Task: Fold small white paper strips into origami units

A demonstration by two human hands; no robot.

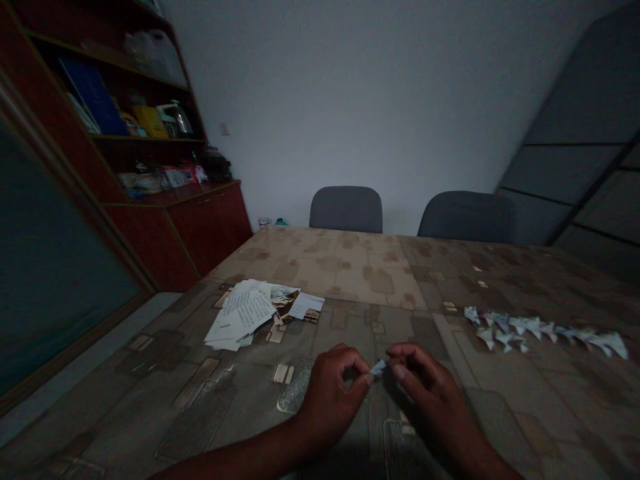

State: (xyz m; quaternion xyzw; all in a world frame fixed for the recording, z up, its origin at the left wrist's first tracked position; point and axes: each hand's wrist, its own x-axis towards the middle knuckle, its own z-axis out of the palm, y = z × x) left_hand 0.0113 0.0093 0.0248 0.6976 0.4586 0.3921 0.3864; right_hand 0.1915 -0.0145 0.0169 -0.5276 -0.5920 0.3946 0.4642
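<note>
Grip of left hand (336,393), folded paper (379,367) between fingertips.

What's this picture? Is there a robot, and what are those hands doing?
No robot here: these are a person's two bare hands. The one picture comes from a camera on that person's head, looking forward and down.

The left hand pinches a small folded scrap, and the right hand is close beside it, thumb and finger apart. On the patterned table, loose printed sheets lie to the left and little pointy folded pieces to the right.
</note>
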